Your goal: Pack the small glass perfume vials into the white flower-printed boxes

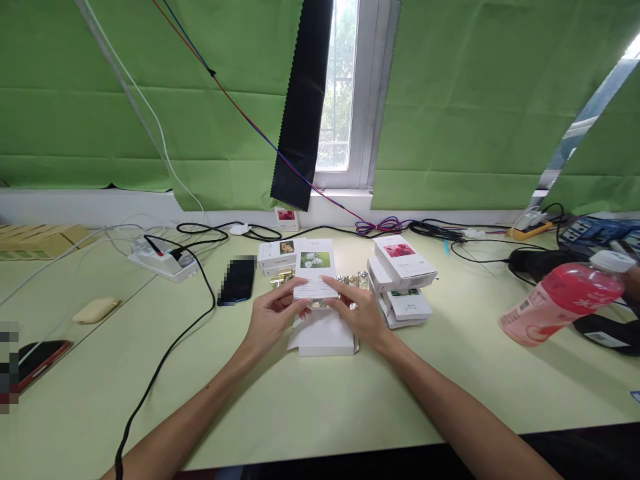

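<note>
Between my two hands a white box (316, 259) with a green picture of white flowers is held up, tilted toward me. My left hand (274, 312) pinches its lower left edge, and my right hand (361, 313) pinches its lower right edge. Under it lies another white box (326, 345) with flaps spread at its sides. Behind my right fingers stand several small metallic-capped vials (352, 280). Some gold-coloured pieces (283, 277) lie beyond my left fingers. What sits inside the held box is hidden.
White flower-picture boxes (406, 261) are stacked on the right, others (276, 256) at the back left. A phone (237, 280) lies left of them. A pink bottle (565, 300) leans at the right. A black cable (175, 340) crosses the table from a power strip (165, 263).
</note>
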